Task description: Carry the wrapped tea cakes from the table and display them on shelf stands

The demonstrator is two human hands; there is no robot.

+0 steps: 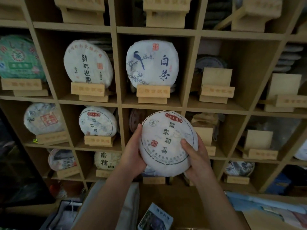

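Observation:
A round tea cake [166, 136] in white paper with a red seal and dark characters is held upright in front of the wooden shelf. My left hand [134, 151] grips its left edge, thumb on the rim. My right hand [195, 156] grips its lower right edge, thumb lying across the front. The cake covers the middle cubby of the third row. Wrapped cakes stand on wooden stands in nearby cubbies, among them a bird-painted cake [152, 62] and a calligraphy cake [88, 63]. Bare stands [216, 85] [260, 145] show to the right.
The shelf is a grid of wooden cubbies [156, 30] with dividers. Stacks of flat cakes lie behind some stands at right. Below the shelf are boxes and a small printed box [155, 216] near my forearms, with bags at lower left.

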